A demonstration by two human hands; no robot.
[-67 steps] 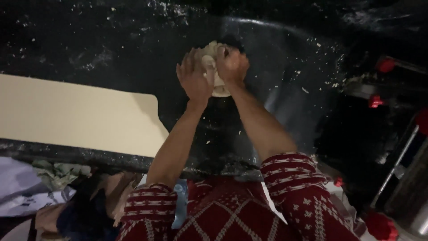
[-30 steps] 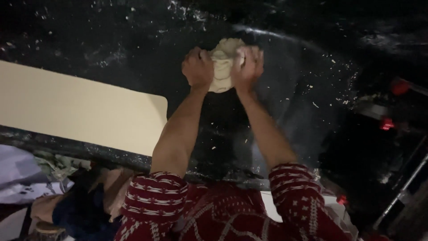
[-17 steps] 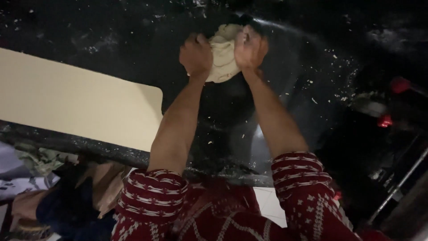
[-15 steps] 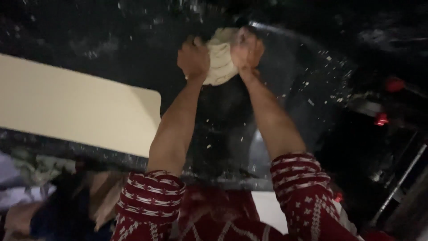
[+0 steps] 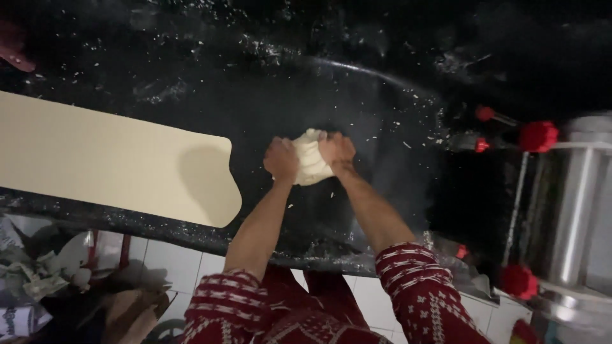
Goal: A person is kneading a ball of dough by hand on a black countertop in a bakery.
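Both sets of fingers are curled tight around 1 lump of dough [image 5: 310, 162], the left hand [image 5: 281, 160] gripping its left side and the right hand [image 5: 336, 151] its right, knuckles up. The 2 forearms stretch forward from red patterned sleeves [image 5: 421, 293] and converge on the dough, which sits on the dark, flour-speckled tabletop [image 5: 191, 83], roughly mid-depth. Left of the hands lies 1 pale board [image 5: 108, 159], its rounded end near the left hand but apart from it. To the right stands 1 metal machine [image 5: 574, 204] with several red knobs [image 5: 539, 135], well apart. Dark open tabletop lies beyond the dough; the front edge runs under the forearms.
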